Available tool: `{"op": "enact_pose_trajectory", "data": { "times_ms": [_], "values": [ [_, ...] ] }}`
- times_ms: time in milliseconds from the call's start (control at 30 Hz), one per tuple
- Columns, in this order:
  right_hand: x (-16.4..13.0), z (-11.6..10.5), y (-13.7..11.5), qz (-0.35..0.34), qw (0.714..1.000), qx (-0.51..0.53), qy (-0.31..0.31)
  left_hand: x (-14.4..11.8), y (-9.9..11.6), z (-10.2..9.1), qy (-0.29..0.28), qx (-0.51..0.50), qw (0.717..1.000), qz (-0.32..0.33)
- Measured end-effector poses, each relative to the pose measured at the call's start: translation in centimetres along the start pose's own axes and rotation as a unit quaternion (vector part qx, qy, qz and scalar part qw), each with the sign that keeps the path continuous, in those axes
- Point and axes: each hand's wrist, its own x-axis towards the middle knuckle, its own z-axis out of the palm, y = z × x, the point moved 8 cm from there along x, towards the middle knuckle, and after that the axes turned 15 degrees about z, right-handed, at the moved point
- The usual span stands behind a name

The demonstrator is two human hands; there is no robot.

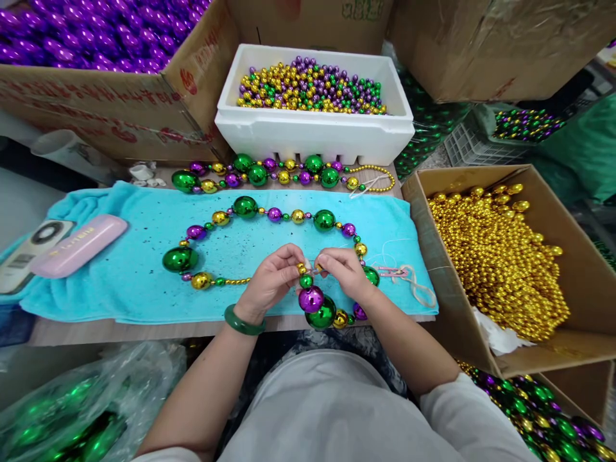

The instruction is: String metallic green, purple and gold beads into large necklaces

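A bead necklace (246,207) of green, purple and gold balls lies in a loop on the turquoise towel (135,256). My left hand (269,282) and my right hand (344,269) meet at the loop's near side, both pinching the strand at small gold beads (308,268). A purple ball (310,299) and a green ball (321,314) hang just below my fingers. A green bangle (243,321) circles my left wrist. A second finished necklace (269,173) lies behind the towel.
A white foam box (312,135) of mixed beads stands at the back. A cardboard box (418,192) of gold bead strands is on the right, a box of purple beads (96,32) at the back left. A pink case (77,247) and small scissors (392,273) lie on the towel.
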Motion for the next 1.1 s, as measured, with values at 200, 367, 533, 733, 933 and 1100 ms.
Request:
{"op": "enact_pose_trajectory", "data": {
  "times_ms": [200,367,533,733,933,1100],
  "values": [
    [0.0,-0.3,-1.2,-0.046,0.996,-0.076,0.013,-0.2,-0.2,0.1,-0.005,-0.015,1.0,-0.003],
    [0.0,-0.1,-1.6,-0.071,0.992,-0.103,0.012,-0.3,-0.5,0.0,0.0,-0.017,1.0,-0.006],
    [-0.2,0.0,-1.9,-0.101,0.989,-0.102,0.015,-0.3,-0.4,-0.1,0.004,-0.006,1.0,-0.007],
    [-0.8,-0.9,-2.8,-0.137,0.977,-0.158,0.052,-0.2,0.1,0.0,-0.004,0.046,0.999,-0.003],
    [-1.2,-1.4,-3.3,-0.145,0.961,-0.224,0.071,0.0,0.5,0.3,-0.017,0.093,0.996,0.0],
    [-1.2,-1.3,-3.5,-0.138,0.961,-0.236,0.049,0.1,0.4,0.3,-0.017,0.109,0.994,-0.008]
  ]
}}
